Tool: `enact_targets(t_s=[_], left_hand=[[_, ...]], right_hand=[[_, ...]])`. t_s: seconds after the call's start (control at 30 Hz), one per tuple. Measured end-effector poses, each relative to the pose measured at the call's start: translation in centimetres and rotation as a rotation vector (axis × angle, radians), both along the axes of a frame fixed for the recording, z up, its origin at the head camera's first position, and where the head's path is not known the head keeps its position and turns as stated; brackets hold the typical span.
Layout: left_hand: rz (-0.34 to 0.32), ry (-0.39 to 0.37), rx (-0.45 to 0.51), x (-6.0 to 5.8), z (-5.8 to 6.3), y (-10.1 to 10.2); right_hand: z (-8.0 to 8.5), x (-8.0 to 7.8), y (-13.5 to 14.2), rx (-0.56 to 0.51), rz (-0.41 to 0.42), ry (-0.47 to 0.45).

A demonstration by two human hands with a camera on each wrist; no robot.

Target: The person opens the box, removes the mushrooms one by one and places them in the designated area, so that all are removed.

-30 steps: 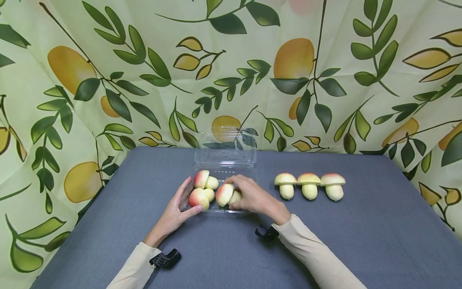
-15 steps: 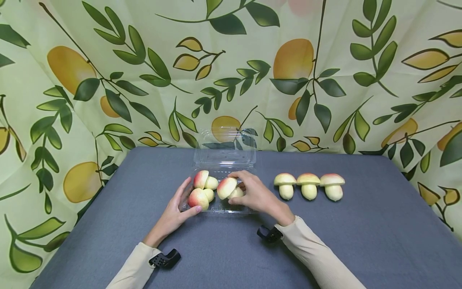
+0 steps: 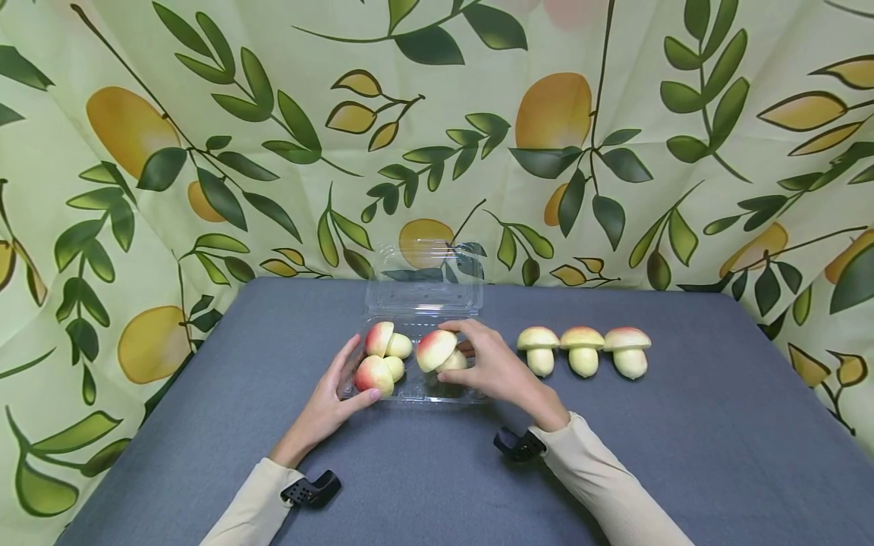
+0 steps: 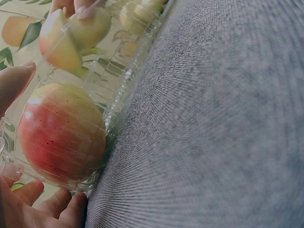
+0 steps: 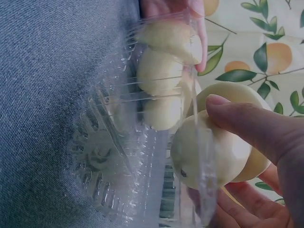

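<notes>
My left hand [image 3: 326, 406] holds the left end of a clear plastic clamshell box [image 3: 416, 400], thumb at the front rim and fingers along the side. Two mushroom-shaped pieces with red-blushed caps, one behind [image 3: 378, 338] and one in front [image 3: 374, 377], lie in the box's left half. My right hand [image 3: 501, 373] pinches a third mushroom-shaped piece [image 3: 437, 350] between thumb and fingers over the right half, cap tilted up to the left. From the right wrist, its pale stem end [image 5: 209, 154] shows close to the box wall. Whether it touches the box floor I cannot tell.
The box's lid [image 3: 426, 280] stands raised at the back. To the right on the grey tablecloth [image 3: 683, 440], three more mushroom-shaped pieces [image 3: 583, 353] stand in a touching row, caps away from me. A leaf-and-fruit patterned curtain [image 3: 437, 152] hangs behind the table.
My right hand has shifted right and slightly back with the mushroom-shaped piece, away from the two at left; its cap has tipped upward. My left hand has stayed at the box.
</notes>
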State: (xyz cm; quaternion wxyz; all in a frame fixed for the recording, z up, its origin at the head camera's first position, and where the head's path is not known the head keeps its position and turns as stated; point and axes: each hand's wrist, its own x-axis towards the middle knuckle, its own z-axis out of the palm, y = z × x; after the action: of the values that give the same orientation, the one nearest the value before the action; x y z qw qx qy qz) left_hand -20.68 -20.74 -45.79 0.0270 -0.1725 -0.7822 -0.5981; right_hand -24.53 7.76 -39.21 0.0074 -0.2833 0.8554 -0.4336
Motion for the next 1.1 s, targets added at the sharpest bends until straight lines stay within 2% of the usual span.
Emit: enact_targets(t_s=[0.33,0.57,1.1], left_hand=[[0.000,0.007,-0.005,0.0,-0.1,0.0],[0.001,0.008,-0.010,-0.1,-0.2,0.0],[0.003,0.007,-0.010,-0.1,-0.2,-0.1]], right_hand=[[0.4,0.5,1.3,-0.035,-0.031,0.020],[0.5,1.0,2.6,-0.075,-0.072,-0.006],[-0.1,1.7,5.2,-0.107,-0.144,0.092]])
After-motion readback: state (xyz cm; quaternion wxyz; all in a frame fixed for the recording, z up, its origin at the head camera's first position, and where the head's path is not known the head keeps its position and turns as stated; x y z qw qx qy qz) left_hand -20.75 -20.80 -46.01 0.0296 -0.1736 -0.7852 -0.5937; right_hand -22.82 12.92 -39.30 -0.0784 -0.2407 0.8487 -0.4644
